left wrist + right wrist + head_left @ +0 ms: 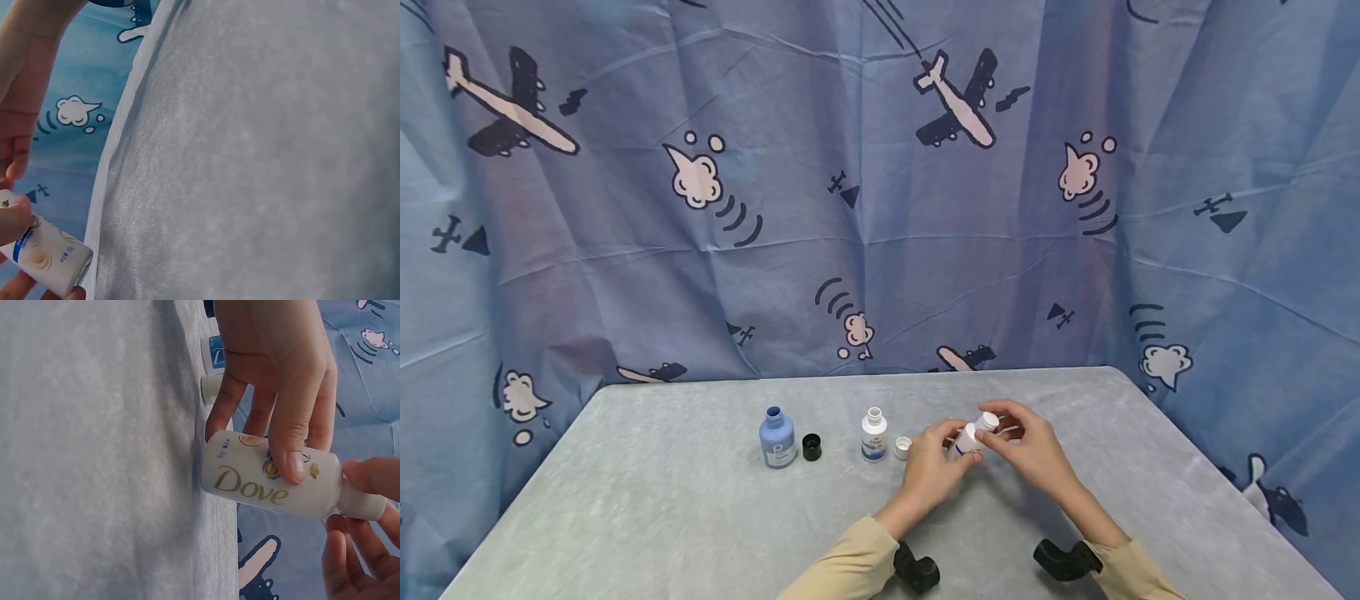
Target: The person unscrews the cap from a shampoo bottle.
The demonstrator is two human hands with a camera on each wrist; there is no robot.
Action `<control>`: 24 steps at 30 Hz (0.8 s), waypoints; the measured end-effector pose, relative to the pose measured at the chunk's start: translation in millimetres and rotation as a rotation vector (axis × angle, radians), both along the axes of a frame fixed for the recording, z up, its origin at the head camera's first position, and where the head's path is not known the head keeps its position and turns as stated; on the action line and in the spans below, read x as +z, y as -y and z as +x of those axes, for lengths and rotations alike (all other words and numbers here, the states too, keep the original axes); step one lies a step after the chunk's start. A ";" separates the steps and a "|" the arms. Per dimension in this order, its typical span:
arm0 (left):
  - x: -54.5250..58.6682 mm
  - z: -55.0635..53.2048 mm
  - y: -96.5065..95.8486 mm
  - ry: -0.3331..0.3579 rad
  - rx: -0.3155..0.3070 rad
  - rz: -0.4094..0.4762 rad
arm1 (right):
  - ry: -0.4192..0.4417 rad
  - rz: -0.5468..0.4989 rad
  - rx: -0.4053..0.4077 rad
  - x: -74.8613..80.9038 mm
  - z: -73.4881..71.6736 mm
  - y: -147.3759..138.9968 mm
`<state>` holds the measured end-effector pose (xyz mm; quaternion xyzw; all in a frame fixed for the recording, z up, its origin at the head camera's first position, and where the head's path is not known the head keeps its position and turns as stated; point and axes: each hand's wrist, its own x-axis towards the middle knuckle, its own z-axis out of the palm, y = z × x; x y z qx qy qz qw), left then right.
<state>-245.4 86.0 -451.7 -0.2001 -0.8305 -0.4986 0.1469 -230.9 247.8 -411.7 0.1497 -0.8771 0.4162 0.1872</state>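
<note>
My left hand (929,471) grips the body of a small white Dove bottle (244,478), its thumb lying across the label. At the bottle's neck, the thumb and fingers of my right hand (1033,450) pinch the white cap (367,505). The bottle is tilted above the table, cap end toward the right hand. In the left wrist view the label side of the bottle (50,253) shows, while the cap is mostly hidden. Just left of the left hand, a loose white cap (902,448) lies beside an uncapped white bottle (873,435).
Farther left on the grey table (662,500) stands an uncapped blue bottle (777,439) with a black cap (811,447) beside it. A patterned blue curtain (805,208) hangs behind the table. Black wrist mounts (1066,561) sit at both cuffs.
</note>
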 end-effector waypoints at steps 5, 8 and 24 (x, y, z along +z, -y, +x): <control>-0.8 -0.8 -0.3 -0.019 -0.001 -0.005 | -0.063 0.013 0.047 2.0 -0.4 -0.2; -1.3 -1.2 -0.6 -0.039 -0.004 -0.002 | -0.099 0.008 0.080 2.7 -0.6 -0.5; 1.2 0.0 -1.5 -0.018 -0.012 0.000 | -0.115 -0.016 0.051 1.2 -1.1 3.4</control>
